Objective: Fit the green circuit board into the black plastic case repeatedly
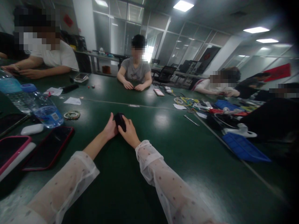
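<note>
A small black object [120,121] is held between my two hands above the green table [130,174], near the middle of the view. My left hand [111,127] grips its left side, with the thumb pointing up. Over its right side and top lie the fingers of my right hand [129,131], the thumb across the near face. What the object is cannot be made out.
Phones [50,148], a white case [32,129], water bottles [44,107] and a coiled bracelet [72,115] lie left. To the right are a wrench [191,120], blue trays [245,147], cables [187,101] and tools. Several people sit around the table.
</note>
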A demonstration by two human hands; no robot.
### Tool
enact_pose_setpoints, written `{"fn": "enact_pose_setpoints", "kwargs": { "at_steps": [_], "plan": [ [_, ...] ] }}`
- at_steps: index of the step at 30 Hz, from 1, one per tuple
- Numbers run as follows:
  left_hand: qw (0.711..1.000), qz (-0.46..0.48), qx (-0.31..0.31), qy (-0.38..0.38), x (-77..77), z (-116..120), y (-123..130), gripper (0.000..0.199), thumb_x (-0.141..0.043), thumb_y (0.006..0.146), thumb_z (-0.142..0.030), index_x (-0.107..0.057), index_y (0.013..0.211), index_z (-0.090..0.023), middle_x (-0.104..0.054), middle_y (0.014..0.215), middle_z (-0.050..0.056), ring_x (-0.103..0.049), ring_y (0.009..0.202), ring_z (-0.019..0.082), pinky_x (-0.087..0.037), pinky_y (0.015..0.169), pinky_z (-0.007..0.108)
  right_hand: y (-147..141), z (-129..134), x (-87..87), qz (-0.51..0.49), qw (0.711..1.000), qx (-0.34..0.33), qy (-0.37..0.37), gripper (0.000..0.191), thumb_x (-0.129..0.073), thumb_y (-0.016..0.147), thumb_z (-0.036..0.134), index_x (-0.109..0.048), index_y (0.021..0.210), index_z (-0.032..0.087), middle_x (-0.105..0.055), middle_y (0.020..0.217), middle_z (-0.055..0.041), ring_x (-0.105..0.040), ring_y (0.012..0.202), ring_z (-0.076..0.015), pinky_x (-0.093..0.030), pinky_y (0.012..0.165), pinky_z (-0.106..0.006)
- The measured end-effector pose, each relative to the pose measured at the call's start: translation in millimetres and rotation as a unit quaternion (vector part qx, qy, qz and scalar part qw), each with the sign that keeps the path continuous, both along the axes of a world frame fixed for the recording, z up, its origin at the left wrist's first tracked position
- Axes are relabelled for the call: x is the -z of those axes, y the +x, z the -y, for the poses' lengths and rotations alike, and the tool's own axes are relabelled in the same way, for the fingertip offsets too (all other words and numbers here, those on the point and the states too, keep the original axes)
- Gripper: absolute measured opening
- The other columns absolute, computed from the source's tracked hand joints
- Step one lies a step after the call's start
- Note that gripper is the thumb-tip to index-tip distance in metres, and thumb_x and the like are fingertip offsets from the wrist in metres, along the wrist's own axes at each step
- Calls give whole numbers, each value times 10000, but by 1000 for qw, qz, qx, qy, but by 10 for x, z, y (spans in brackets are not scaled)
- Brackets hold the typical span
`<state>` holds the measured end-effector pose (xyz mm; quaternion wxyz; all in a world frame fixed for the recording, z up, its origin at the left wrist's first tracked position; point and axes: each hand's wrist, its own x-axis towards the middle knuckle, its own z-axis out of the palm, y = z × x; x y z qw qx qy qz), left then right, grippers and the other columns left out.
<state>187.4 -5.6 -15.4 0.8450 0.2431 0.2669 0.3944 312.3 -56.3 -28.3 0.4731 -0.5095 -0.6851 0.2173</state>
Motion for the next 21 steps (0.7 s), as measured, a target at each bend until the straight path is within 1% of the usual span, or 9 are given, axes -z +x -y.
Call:
{"fn": "enact_pose_setpoints", "kwargs": {
  "at_steps": [3, 6, 11, 14, 16, 18, 21],
  "plan": [
    [1000, -9, -18, -7, 14, -10, 11, 685, -276, 887, -661, -616, 1143, -124, -687, 982, 155, -652, 938, 258, -505, 856, 376, -24, 9, 6, 17, 1000, 2, 13, 613, -547, 841, 334, -344, 1419, 299, -467, 1216, -107, -469, 1165, -282, -350, 1048, -480],
    [1000, -3, -22, -3, 46, -29, 19, 664, -302, 887, -651, -614, 1153, -128, -687, 1004, 156, -647, 960, 263, -501, 868, 385, -38, 19, 3, 23, 999, 3, 27, 610, -540, 843, 320, -344, 1420, 303, -457, 1222, -108, -438, 1204, -292, -343, 1057, -483],
    [999, -16, -41, -12, 188, -120, 30, 565, -340, 910, -591, -619, 1139, -157, -692, 985, 121, -656, 929, 236, -501, 874, 364, -32, 48, -51, 2, 999, 27, 47, 592, -538, 841, 328, -365, 1408, 314, -473, 1173, -96, -483, 1134, -285, -369, 1032, -466],
    [998, -27, -60, -18, 234, -162, 37, 502, -338, 926, -558, -633, 1083, -183, -702, 934, 92, -664, 891, 224, -514, 847, 358, -21, 75, -103, -21, 998, 43, 51, 596, -530, 845, 344, -356, 1413, 308, -472, 1194, -93, -491, 1112, -275, -375, 1024, -449],
    [997, -24, -66, -20, 222, -165, 37, 492, -320, 937, -544, -637, 1043, -183, -706, 911, 83, -669, 880, 218, -521, 829, 352, -7, 89, -137, -60, 995, 58, 59, 598, -524, 848, 356, -351, 1416, 286, -471, 1234, -97, -474, 1145, -272, -352, 1045, -441],
    [998, -10, -62, -19, 187, -151, 32, 511, -290, 948, -530, -637, 1034, -165, -709, 921, 92, -670, 892, 217, -524, 818, 347, 23, 89, -163, -114, 988, 78, 72, 599, -528, 845, 366, -353, 1409, 263, -454, 1296, -100, -429, 1214, -266, -304, 1084, -435],
    [998, 18, -55, -14, 131, -120, 18, 544, -246, 961, -513, -616, 1092, -136, -698, 1016, 128, -660, 958, 229, -526, 815, 359, 110, 48, -170, -164, 978, 112, 70, 583, -530, 847, 366, -348, 1389, 255, -397, 1384, -88, -350, 1301, -235, -223, 1131, -415]
  ]
}}
